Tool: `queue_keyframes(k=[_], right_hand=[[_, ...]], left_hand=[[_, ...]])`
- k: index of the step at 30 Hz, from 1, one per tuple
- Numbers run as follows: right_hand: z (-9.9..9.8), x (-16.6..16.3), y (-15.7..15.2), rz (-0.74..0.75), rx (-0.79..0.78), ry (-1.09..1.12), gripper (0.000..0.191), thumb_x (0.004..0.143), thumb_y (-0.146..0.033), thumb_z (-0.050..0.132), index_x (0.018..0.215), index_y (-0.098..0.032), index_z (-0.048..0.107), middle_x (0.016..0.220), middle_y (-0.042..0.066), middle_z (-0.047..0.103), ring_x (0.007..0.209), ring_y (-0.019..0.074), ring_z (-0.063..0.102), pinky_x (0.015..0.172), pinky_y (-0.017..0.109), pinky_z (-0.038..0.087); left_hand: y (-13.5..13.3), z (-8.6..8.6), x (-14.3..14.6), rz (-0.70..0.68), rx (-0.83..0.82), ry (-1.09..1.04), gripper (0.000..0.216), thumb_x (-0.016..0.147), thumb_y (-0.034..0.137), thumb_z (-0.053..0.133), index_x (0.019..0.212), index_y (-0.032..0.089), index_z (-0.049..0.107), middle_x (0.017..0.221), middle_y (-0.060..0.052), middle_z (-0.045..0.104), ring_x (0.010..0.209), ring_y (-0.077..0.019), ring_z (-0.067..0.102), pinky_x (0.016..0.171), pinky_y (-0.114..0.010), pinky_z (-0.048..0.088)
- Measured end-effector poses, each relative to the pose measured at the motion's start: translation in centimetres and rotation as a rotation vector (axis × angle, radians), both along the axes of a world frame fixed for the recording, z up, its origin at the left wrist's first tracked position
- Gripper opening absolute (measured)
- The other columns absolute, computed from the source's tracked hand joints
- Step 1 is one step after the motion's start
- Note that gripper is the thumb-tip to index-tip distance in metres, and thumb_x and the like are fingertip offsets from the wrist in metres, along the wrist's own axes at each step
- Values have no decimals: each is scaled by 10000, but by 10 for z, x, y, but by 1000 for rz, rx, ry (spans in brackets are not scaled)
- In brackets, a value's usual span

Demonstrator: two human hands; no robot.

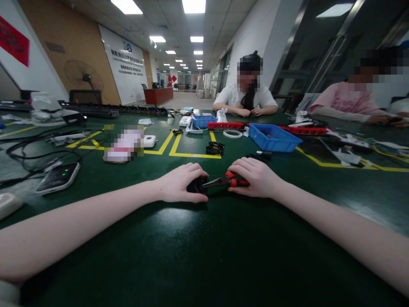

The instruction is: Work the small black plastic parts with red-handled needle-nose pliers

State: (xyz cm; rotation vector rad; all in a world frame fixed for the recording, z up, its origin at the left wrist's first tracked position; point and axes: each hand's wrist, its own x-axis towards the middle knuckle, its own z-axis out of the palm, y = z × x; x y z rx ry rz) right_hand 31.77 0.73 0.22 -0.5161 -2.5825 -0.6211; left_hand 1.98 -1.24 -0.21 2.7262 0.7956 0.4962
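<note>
Red-handled needle-nose pliers (230,179) lie in my right hand (257,177), whose fingers are wrapped round the grips. Their jaws point left and meet a small black part (197,185), dark and hard to make out. My left hand (182,183) closes round that part, thumb below and fingers above, just over the green table (191,256). Whether the jaws clamp the part or only touch it I cannot tell. Beyond my hands lie several small black parts (215,148), and a black cylindrical piece (263,154) rests behind my right hand.
A blue bin (274,138) stands at the back right, a smaller blue bin (204,121) further off. To the left are a phone (124,146), a lit handheld device (59,177) and black cables (22,149). Two people sit across the table, one in a white shirt (226,97).
</note>
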Motion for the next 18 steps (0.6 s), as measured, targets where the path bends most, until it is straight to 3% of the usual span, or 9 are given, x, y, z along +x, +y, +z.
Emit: queue_keyframes(k=[18], right_hand=[[-1, 0, 0, -4, -5, 40, 388, 893, -513, 639, 1054, -159, 630, 958, 127, 702, 843, 247, 640, 714, 369, 496]], left_hand=[[1, 0, -1, 4, -26, 4, 525, 910, 536, 645, 1278, 170, 571, 1197, -115, 596, 1083, -294, 580, 972, -459, 468]])
